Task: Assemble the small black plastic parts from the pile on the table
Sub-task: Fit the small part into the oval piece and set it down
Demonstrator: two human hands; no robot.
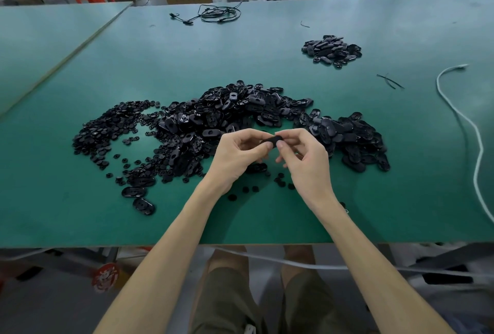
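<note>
We pinch one black part [270,141] between left hand [236,155] and right hand [303,158] (long axis left-right), mid-frame.

Bare at left hand [238,157], right hand [307,162] and along both forearms [171,240] down to the near edge of view. Dressed in olive-drab shorts [227,293] of loose, creased cloth, hemmed just above bare knees [232,261]. Between the legs, nearest, something small and white, too blurred to tell.
</note>
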